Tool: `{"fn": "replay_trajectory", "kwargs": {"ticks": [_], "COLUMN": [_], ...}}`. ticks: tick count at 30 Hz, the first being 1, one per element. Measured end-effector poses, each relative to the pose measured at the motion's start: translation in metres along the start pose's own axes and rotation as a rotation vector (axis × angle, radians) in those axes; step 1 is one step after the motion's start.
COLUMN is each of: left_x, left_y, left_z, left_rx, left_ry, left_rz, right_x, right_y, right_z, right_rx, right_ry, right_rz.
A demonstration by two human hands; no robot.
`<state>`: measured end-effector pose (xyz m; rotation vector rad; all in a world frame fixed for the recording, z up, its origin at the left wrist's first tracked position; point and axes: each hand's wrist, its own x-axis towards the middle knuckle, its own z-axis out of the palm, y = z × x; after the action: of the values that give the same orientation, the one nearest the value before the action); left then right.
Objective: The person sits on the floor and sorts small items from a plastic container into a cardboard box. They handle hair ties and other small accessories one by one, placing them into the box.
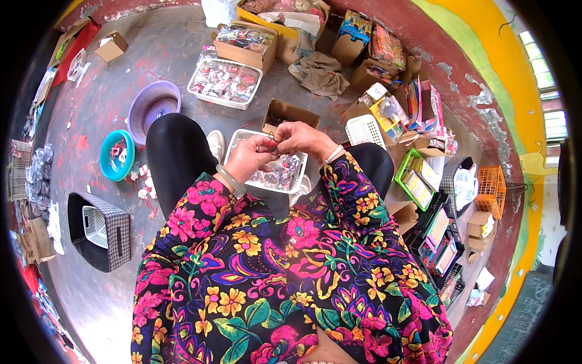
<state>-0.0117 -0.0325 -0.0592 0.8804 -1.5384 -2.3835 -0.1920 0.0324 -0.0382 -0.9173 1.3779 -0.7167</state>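
Right between my two hands sits a small red piece, (272, 144) with what looks like a thin loop rising from it, held above the white basket (276, 189) between my knees. My left hand (250, 158) has its thumb and fingers closed on the piece from the left, and my right hand (303, 139) comes in from the right with its fingertips bunched together against it. I can't tell whether those right fingers clamp it or only touch it. So the piece lies to the right of my left palm and to the left of my right knuckles, with neither hand clearly nearer. The loop seems to point away from me; the piece is too small to show its long axis for certain. Beneath it, the basket is filled with small things in clear wrapping. A brown box (295, 114) stands just beyond the basket. Off to my left, near my knee, are a purple tub (137, 114) and a teal bowl (105, 156).
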Motion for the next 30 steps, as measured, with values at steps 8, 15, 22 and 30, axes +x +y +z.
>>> {"fn": "replay_trajectory", "kwargs": {"ticks": [8,15,22,30], "left_x": [-0.001,-0.001,-0.001,-0.005], "left_y": [0.004,0.012,0.012,0.016], "left_z": [0.000,-0.009,-0.010,-0.006], "left_rx": [-0.066,-0.329,-0.393,-0.361], "left_ry": [0.009,0.185,0.223,0.158], "left_rz": [0.075,0.184,0.184,0.238], "right_x": [-0.006,-0.012,0.001,-0.009], "right_y": [-0.009,-0.017,-0.004,-0.016], "right_z": [0.000,-0.004,0.010,0.016], "right_rx": [0.143,0.182,0.226,0.259], "right_ry": [-0.028,-0.081,0.016,0.203], "right_rz": [-0.021,-0.086,-0.234,-0.315]}}
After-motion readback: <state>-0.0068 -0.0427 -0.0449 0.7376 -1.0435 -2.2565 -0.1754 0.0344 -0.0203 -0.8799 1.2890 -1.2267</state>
